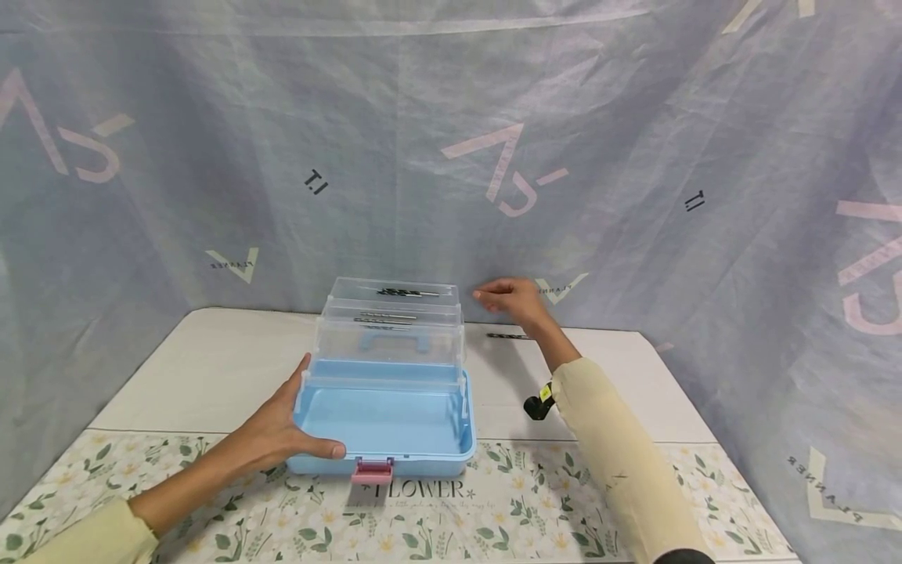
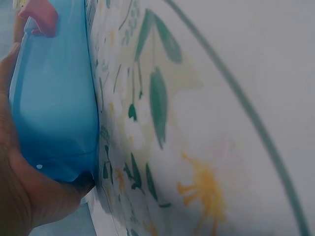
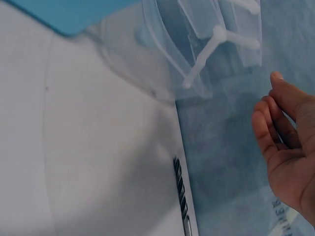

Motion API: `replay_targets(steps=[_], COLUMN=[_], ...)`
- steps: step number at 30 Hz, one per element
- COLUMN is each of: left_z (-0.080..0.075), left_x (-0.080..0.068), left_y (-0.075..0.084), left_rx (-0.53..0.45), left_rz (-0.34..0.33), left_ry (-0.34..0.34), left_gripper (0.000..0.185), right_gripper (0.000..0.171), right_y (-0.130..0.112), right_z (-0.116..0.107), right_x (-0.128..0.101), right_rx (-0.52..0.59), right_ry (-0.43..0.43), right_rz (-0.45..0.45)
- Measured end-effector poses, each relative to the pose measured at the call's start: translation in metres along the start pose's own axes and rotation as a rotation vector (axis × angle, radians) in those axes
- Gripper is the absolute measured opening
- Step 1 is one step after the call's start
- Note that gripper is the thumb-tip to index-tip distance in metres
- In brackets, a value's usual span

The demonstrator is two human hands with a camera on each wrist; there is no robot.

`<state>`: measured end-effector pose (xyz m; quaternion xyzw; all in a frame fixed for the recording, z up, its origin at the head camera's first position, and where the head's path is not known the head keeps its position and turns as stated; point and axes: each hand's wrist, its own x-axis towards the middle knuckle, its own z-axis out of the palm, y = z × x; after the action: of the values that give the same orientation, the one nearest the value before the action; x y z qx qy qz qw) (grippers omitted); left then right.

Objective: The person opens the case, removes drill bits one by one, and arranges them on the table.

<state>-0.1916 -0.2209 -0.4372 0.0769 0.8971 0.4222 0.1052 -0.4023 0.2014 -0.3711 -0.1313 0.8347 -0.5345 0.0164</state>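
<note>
The left hand (image 1: 282, 435) grips the front left corner of the blue toolbox (image 1: 386, 419), likely to steady it. Its clear trays (image 1: 391, 321) stand fanned open. Beyond them the right hand (image 1: 510, 298) hovers empty, fingers relaxed, just above a drill bit (image 1: 507, 336) on the table (image 1: 211, 368).

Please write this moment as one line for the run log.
left hand: holds box | right hand: open, beside trays | drill bit: on table
</note>
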Motion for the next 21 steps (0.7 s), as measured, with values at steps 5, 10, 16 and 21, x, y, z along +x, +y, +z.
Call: replay_targets(steps=[5, 10, 16, 21], left_z=[0.000, -0.001, 0.000, 0.000], left_x=[0.000, 0.000, 0.001, 0.000], left_y=[-0.002, -0.002, 0.000, 0.001], left_rx=[-0.010, -0.010, -0.017, -0.026], left_rz=[-0.006, -0.009, -0.007, -0.014], left_ry=[-0.003, -0.004, -0.002, -0.008], left_gripper=[0.169, 0.170, 0.170, 0.169], right_gripper=[0.031, 0.031, 0.030, 0.027], right_y=[-0.009, -0.019, -0.025, -0.025], right_z=[0.013, 0.025, 0.037, 0.045], right_x=[0.004, 0.008, 0.013, 0.015], right_rx=[0.000, -0.005, -0.016, -0.050], right_ry=[0.017, 0.038, 0.030, 0.023], right_rz=[-0.035, -0.087, -0.142, -0.151])
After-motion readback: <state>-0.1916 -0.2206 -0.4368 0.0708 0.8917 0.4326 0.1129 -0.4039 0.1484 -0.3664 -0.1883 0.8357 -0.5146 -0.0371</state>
